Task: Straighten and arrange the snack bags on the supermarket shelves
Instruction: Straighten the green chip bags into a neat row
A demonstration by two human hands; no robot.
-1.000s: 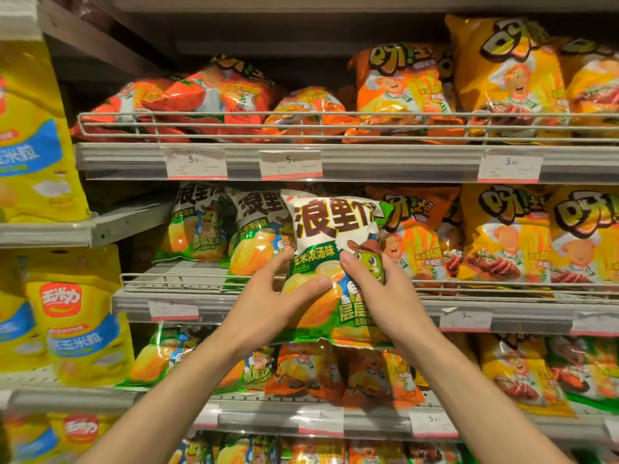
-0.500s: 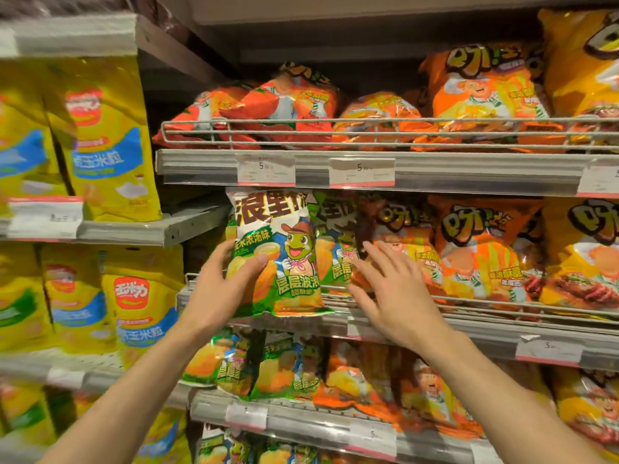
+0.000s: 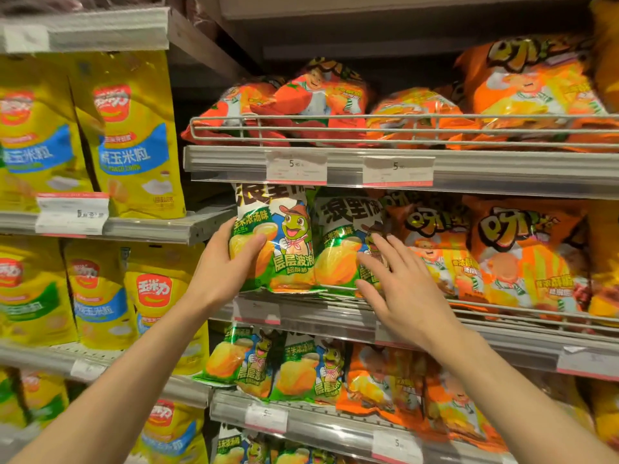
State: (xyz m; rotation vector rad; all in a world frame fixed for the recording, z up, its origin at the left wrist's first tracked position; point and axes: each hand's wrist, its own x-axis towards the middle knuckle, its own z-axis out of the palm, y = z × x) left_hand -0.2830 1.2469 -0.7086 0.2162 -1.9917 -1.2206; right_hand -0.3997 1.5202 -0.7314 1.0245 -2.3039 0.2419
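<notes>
1. Our left hand [image 3: 223, 262] still grips the green snack bag [image 3: 278, 239] by its left edge, thumb across the front; the bag now stands upright on the middle shelf [image 3: 335, 313], no longer held out before it.
2. Our right hand [image 3: 398, 293] has let go; fingers spread flat against the neighbouring green bag [image 3: 348, 242].

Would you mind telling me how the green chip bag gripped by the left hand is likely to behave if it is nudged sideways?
The green chip bag looks puffed with air, so probably light and crushable. Its glossy film may slide under the left hand. Standing upright at the wire rail, it might tip.
</notes>
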